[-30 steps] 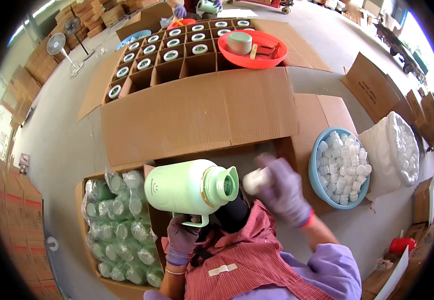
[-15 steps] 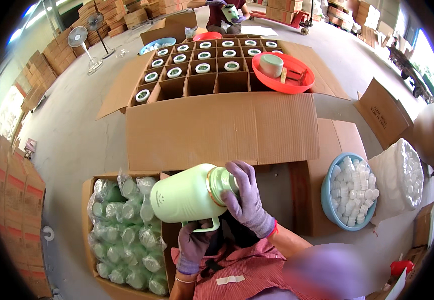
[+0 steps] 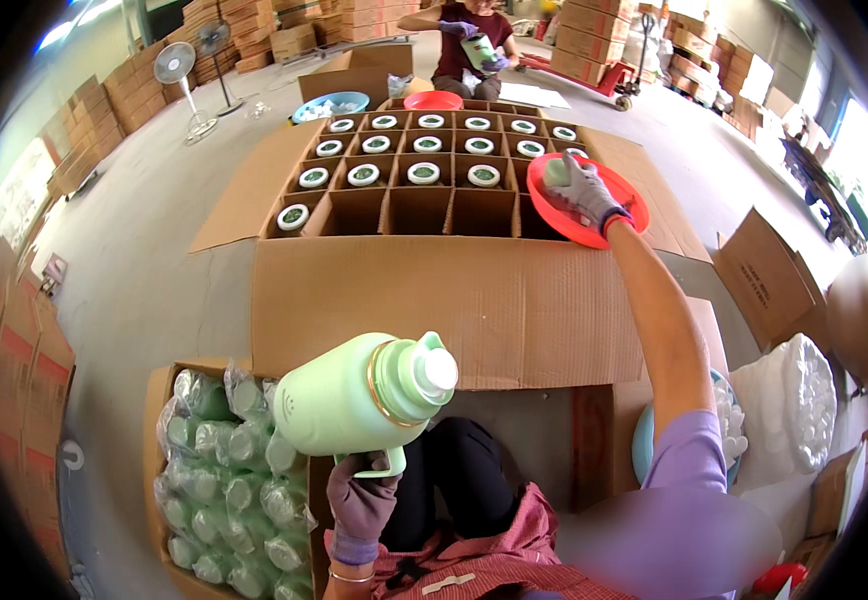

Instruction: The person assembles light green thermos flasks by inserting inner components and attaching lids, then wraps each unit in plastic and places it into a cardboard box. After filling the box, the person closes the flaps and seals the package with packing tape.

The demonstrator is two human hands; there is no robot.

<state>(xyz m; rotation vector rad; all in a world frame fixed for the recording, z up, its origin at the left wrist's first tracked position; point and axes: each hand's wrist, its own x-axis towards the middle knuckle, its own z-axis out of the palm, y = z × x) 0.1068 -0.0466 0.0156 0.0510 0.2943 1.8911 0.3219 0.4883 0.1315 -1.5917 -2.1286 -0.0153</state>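
The big divided carton (image 3: 404, 310), its front flap raised, stands between the person and the red basin (image 3: 559, 222). At left sits a box (image 3: 320, 490) of wrapped bottles; at right, a white sack (image 3: 779, 410) beside a blue tub (image 3: 643, 440) partly covered by the sleeve (image 3: 689, 452). The green jug (image 3: 339, 400) tilts before the flap, left hand (image 3: 362, 505) curled around its handle. The right hand (image 3: 586, 190) reaches into the basin by a green cup (image 3: 556, 173); its grip is unclear.
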